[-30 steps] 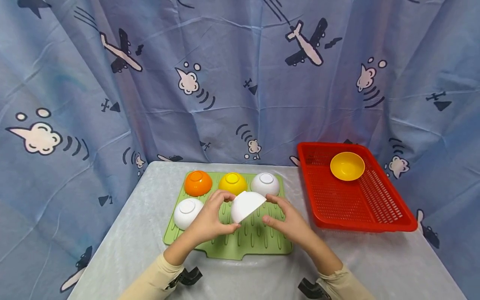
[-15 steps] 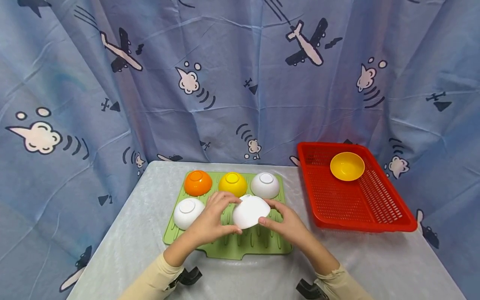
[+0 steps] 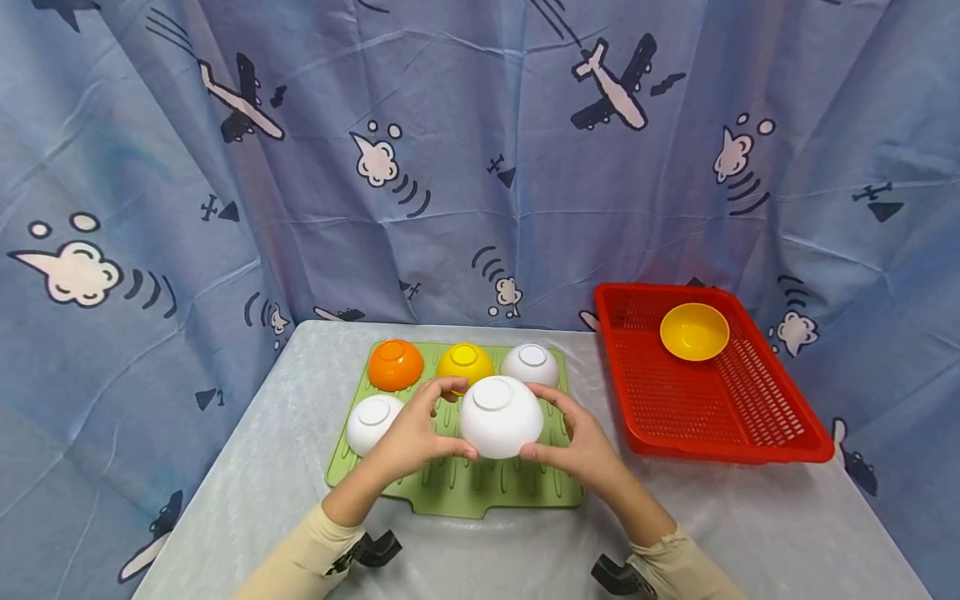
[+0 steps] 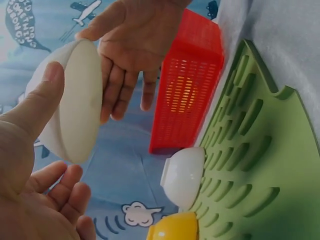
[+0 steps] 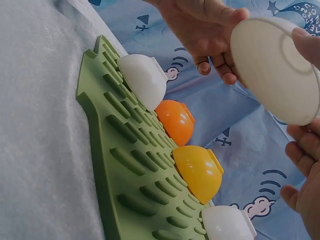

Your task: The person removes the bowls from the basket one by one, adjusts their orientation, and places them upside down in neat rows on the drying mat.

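A white bowl (image 3: pixel 501 421) is held upside down above the front half of a green drying mat (image 3: pixel 480 496). On its left side my left hand (image 3: pixel 412 437) grips it between thumb and fingers. My right hand (image 3: pixel 585 442) holds the opposite side the same way. The left wrist view shows the bowl's pale inside (image 4: pixel 82 102) facing the mat. Four-sided and ridged, the mat also bears upturned bowls: an orange bowl (image 3: pixel 395 365), a yellow bowl (image 3: pixel 463 365) and a white bowl (image 3: pixel 532 367) along the back, plus another white bowl (image 3: pixel 367 427) at front left, partly behind my left hand.
To the right stands a red plastic basket (image 3: pixel 731 454) with perforated walls. An upright yellow bowl (image 3: pixel 695 332) lies in it near the back. A pale cloth (image 3: pixel 247 508) covers the table, and a blue curtain (image 3: pixel 420 250) with airplane prints hangs behind.
The white bowl has turned from a sideways tilt to upside down, its base now showing. My right hand has closed in from beside the bowl and taken hold; my left hand kept its grip.
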Action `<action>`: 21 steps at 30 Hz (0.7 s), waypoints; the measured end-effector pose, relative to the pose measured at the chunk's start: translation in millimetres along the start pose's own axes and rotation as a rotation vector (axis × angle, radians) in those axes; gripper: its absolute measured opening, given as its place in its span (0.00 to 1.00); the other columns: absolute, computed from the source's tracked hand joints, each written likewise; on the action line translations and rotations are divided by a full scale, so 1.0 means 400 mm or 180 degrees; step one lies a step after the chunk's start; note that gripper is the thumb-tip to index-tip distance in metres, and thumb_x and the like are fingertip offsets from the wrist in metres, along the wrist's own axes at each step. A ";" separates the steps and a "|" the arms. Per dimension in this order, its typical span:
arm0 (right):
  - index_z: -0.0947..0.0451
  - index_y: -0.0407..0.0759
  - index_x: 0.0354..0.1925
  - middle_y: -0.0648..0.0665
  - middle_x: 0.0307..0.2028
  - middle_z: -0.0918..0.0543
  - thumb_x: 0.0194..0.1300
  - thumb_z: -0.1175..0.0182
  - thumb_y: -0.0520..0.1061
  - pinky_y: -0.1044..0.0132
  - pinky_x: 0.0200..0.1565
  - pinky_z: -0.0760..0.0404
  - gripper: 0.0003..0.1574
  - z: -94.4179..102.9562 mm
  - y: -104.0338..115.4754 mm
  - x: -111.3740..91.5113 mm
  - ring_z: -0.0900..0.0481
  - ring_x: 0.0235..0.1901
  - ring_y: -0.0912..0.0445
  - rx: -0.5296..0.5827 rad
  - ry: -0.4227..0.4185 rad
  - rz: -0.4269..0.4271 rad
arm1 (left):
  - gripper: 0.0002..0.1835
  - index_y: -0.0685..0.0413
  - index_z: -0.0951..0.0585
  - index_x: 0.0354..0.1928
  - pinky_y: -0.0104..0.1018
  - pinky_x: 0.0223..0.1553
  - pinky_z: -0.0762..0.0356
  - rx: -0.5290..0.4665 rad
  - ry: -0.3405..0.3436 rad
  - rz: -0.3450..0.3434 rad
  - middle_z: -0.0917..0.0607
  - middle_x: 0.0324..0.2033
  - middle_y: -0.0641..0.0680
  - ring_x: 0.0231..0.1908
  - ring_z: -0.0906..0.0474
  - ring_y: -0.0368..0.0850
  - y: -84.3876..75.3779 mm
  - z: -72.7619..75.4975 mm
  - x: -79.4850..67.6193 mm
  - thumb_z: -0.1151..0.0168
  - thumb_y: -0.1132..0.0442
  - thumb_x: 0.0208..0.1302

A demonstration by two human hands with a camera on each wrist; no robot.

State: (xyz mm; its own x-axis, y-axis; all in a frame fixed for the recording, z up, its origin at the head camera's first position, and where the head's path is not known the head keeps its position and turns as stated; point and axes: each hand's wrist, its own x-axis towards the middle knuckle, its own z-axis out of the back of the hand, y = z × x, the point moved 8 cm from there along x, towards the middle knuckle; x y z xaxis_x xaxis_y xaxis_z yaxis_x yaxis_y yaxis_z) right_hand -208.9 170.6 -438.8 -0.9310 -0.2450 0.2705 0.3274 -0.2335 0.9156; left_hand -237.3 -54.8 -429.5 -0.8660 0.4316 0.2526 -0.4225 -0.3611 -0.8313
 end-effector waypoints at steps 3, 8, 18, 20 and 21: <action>0.29 0.49 0.69 0.44 0.69 0.27 0.49 0.19 0.39 0.26 0.70 0.53 0.51 -0.004 0.002 0.000 0.41 0.74 0.44 0.0083 0.0025 0.0097 | 0.49 0.48 0.25 0.65 0.52 0.55 0.31 -0.0054 0.0038 0.0042 0.21 0.57 0.46 0.57 0.28 0.45 0.002 0.005 0.000 0.12 0.52 0.36; 0.30 0.49 0.69 0.45 0.68 0.26 0.46 0.18 0.38 0.28 0.71 0.55 0.53 -0.014 -0.001 0.002 0.39 0.74 0.52 0.0144 0.0075 0.0246 | 0.45 0.43 0.23 0.63 0.48 0.54 0.32 0.0002 0.0119 0.0022 0.20 0.55 0.43 0.55 0.27 0.44 -0.005 0.016 -0.001 0.12 0.51 0.38; 0.28 0.52 0.68 0.48 0.66 0.26 0.44 0.15 0.47 0.32 0.68 0.40 0.54 -0.028 0.011 0.007 0.34 0.69 0.50 -0.0527 0.0004 0.0455 | 0.44 0.36 0.22 0.62 0.52 0.57 0.31 0.0223 0.0233 -0.0023 0.21 0.56 0.40 0.57 0.29 0.44 -0.008 0.038 -0.001 0.13 0.46 0.39; 0.27 0.52 0.67 0.48 0.66 0.27 0.43 0.15 0.49 0.33 0.66 0.37 0.54 -0.037 0.012 0.012 0.33 0.68 0.49 -0.0712 -0.0022 0.0445 | 0.44 0.36 0.22 0.62 0.53 0.58 0.31 0.0311 0.0257 -0.0010 0.21 0.56 0.40 0.56 0.28 0.45 -0.001 0.048 -0.001 0.13 0.45 0.38; 0.27 0.52 0.67 0.47 0.65 0.27 0.43 0.14 0.50 0.33 0.65 0.35 0.54 -0.043 0.011 0.016 0.33 0.67 0.48 -0.0783 -0.0033 0.0425 | 0.44 0.37 0.22 0.62 0.54 0.58 0.30 0.0347 0.0275 0.0008 0.20 0.56 0.41 0.56 0.28 0.47 0.006 0.054 -0.001 0.13 0.44 0.38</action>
State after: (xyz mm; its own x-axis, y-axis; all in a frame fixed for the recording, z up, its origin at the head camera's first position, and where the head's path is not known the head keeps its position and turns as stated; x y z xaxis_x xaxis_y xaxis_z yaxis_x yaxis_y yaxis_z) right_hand -210.6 151.6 -438.1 -0.8782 -0.2797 0.3879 0.4753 -0.4216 0.7722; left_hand -243.8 -73.8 -420.8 -0.8427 0.4985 0.2031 -0.4510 -0.4479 -0.7720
